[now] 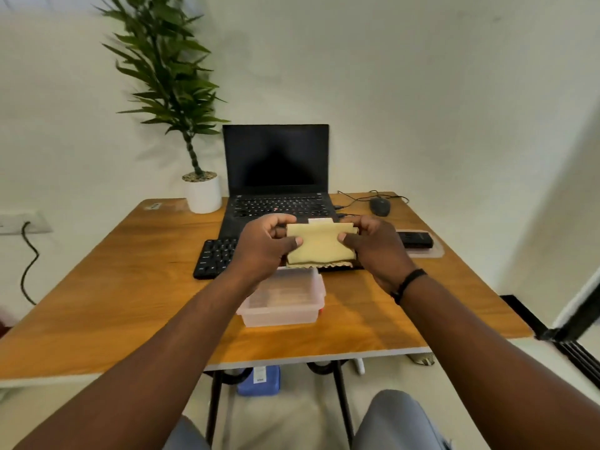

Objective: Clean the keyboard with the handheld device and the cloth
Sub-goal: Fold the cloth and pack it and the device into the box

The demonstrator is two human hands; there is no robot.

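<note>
A folded yellow cloth [319,243] is held up above the desk between both hands. My left hand [263,245] pinches its left edge and my right hand [373,246] pinches its right edge. Under the cloth and hands lies a black keyboard [216,256]; only its left part shows. A black handheld device [417,239] rests on a clear plastic lid [431,251] to the right of my right hand.
An open black laptop [277,177] stands behind the keyboard. A clear plastic box [282,300] sits in front of it. A potted plant [202,193] is at the back left, a wired mouse [380,206] at the back right, all on a wooden desk [130,287].
</note>
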